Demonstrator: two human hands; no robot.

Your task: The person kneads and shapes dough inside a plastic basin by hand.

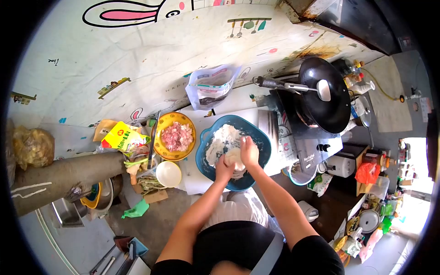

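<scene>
Both hands are inside a blue basin (201, 158) with loose white flour (224, 137) along its far and left sides. Between them is a pale lump of dough (234, 157). My left hand (224, 169) is closed against the near left side of the dough. On the right side, my right hand (249, 151) presses on the dough with its fingers together; the dough and palm partly hide its grip.
To the left stand a yellow bowl of diced raw meat (176, 136) and a white bowl (168, 174). An open plastic bag (213, 87) stands behind the basin. On the right, a black wok (325, 107) with a spatula (323, 90) sits on the stove.
</scene>
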